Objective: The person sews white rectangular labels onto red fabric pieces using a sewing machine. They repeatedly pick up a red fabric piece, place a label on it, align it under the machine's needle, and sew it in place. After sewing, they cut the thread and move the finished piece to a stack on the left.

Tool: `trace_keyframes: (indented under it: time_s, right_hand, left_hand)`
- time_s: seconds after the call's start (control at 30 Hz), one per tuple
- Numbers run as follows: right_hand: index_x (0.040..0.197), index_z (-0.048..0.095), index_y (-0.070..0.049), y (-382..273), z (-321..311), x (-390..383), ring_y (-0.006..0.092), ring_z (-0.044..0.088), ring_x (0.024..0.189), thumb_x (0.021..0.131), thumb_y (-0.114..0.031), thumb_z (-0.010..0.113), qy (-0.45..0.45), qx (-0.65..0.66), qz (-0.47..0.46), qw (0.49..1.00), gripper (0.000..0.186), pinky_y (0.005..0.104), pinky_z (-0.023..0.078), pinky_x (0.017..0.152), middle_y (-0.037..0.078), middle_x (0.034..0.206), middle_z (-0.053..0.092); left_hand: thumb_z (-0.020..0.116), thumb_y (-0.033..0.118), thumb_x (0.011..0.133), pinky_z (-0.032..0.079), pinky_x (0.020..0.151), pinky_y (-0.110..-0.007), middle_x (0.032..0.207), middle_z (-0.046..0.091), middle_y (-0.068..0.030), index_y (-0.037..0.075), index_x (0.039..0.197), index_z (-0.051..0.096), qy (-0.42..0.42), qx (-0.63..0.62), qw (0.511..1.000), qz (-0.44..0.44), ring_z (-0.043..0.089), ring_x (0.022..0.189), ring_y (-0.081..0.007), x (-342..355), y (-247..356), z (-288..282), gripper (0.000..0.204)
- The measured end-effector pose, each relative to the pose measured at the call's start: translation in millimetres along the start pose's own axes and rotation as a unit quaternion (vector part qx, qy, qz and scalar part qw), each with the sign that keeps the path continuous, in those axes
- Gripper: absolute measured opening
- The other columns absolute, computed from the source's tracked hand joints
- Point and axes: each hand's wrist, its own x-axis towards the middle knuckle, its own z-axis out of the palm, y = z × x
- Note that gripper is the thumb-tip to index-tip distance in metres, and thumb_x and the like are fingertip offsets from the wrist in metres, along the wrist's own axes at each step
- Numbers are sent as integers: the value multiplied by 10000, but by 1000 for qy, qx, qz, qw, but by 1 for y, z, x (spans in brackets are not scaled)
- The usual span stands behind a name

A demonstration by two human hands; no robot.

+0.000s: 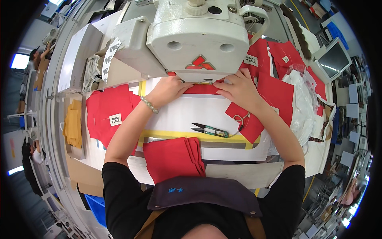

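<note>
Under the head of a white sewing machine (195, 44) lies a red fabric piece (202, 90), only a strip of it showing in front of the machine. My left hand (170, 91), with a beaded bracelet at the wrist, holds the strip's left end, its fingers closed at the cloth. At the right end, my right hand (238, 91) grips the fabric with thumb and bent fingers. The machine head partly hides the fingertips of both. Nearer to me, green-handled thread snips (213, 130) with a cord rest on the white, yellow-taped work surface (175, 119).
A stack of red fabric pieces (171, 159) sits at the near table edge. More labelled red pieces lie left (109, 111) and right (278, 93), beside a clear plastic bag (300, 107). Yellow cloths (73, 123) fill a box at far left. A screen (333, 59) stands right.
</note>
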Motion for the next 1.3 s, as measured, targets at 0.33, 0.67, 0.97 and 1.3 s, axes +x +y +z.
trace_keyframes:
  time_s: [0.33,0.67,0.97,1.3]
  right_hand:
    - [969,734,-165,-11,-45,-23,156,514,1000,803,-219,713,-129,8,56,990,176,398,336,913,-35,1019,580]
    - [902,688,-122,-14,-33,-22,149,553,952,762,-124,697,-81,-65,-9,995,140,399,354,934,-23,940,593]
    - [897,670,-134,-13,-30,-20,150,590,850,766,-93,714,15,53,106,993,144,368,311,833,-46,917,640]
    - [1001,689,-110,-74,-41,-62,97,593,936,767,-136,667,-26,-87,-50,995,236,390,276,813,-32,1026,643]
  left_hand:
    - [735,237,808,358,975,-404,1064,583,-57,140,1191,647,84,2,996,22,549,1030,-237,-27,25,-16,405]
    - [733,191,787,428,911,-365,966,629,-41,77,993,677,123,-3,990,72,582,972,-212,-29,31,-12,242]
    - [676,91,753,524,677,-304,847,647,-64,23,910,656,153,113,968,161,639,774,-189,-17,48,5,172]
    - [655,58,710,545,690,-295,844,637,-94,-42,902,656,94,133,957,240,632,756,-197,-72,74,-12,217]
